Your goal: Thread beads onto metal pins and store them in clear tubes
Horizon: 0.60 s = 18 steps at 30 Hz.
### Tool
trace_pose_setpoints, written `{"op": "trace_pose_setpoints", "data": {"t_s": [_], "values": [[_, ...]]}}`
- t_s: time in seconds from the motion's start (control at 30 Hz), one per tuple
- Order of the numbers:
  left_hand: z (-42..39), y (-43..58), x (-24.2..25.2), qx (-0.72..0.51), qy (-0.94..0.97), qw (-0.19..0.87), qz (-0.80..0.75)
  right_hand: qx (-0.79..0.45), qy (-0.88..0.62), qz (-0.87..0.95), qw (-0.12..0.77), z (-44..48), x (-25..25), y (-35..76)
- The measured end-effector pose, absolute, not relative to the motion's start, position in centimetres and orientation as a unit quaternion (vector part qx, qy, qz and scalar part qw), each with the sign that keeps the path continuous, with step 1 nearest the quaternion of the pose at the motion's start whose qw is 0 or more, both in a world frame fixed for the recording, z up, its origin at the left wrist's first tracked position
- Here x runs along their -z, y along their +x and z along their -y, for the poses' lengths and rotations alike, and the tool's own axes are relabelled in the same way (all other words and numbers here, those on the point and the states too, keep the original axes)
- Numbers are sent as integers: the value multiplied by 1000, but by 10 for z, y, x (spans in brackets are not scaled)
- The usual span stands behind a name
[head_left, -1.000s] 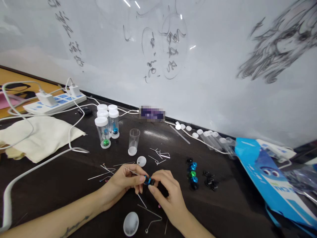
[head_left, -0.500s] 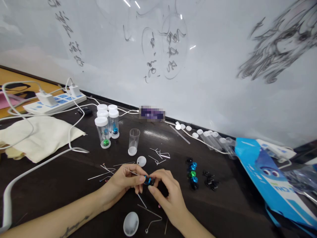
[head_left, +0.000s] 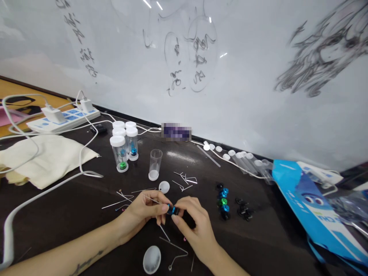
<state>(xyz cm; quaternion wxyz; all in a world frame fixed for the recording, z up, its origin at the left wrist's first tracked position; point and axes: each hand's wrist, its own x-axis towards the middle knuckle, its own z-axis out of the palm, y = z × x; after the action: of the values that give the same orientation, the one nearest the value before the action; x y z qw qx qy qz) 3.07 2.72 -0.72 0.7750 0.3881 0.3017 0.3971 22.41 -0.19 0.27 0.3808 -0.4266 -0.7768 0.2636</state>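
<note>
Both hands meet over the front of the table around a small blue-and-black round part (head_left: 173, 209). My left hand (head_left: 146, 209) pinches its left side between thumb and fingers, and a thin metal wire (head_left: 164, 232) sticks out from below these fingers. My right hand (head_left: 195, 220) grips the part's right end with thumb and fingertips, hiding some of it. Below the hands lie a bent wire with a looped end (head_left: 179, 256) and a small white oval dish (head_left: 152, 260). A round white cap (head_left: 164, 187) sits just beyond the left hand.
A clear tube (head_left: 156, 163) stands upright beyond the hands, near several capped tubes (head_left: 117, 151) with coloured parts inside. Bent wires (head_left: 185, 179) lie mid-table. Rightward are blue and green parts (head_left: 224, 202), black pieces (head_left: 244, 209) and a blue bag (head_left: 310, 214). A cloth (head_left: 46, 157) lies left.
</note>
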Motion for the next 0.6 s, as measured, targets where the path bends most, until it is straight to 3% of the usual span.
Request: {"op": "trace_pose_setpoints", "data": {"t_s": [0.6], "values": [[-28,31,9,-397,389,774,-304,-271,-434,770,382,2,-4,224]]}}
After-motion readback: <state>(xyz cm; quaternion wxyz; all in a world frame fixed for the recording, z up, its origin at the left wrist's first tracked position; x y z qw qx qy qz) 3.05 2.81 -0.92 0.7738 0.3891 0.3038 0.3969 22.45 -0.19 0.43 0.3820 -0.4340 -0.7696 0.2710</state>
